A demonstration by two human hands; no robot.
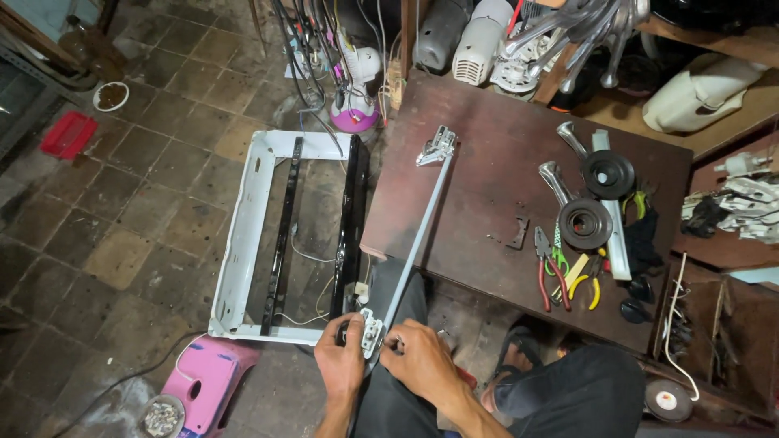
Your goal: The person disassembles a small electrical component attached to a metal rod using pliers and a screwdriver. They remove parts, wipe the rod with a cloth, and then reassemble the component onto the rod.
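**Long rod held at one end, far end loose on the table**

The long pale grey metal rod with bracket ends [415, 243] runs from the person's lap up across the corner of the dark brown wooden table [487, 162]. Its near bracket sits between both hands. The left hand [341, 361] wraps the bracket from the side, fingers closed on it; the right hand [422, 365] pinches the rod just beside it.

The far bracket rests unsecured on the tabletop, so a twist at the near end could swing it off the edge. It could then strike the white rectangular appliance frame [243, 235] on the tiled floor, where loose wires trail. Red-handled pliers [545, 272], yellow-handled pliers [586, 280] and two black round discs [596, 199] lie well apart to the right.
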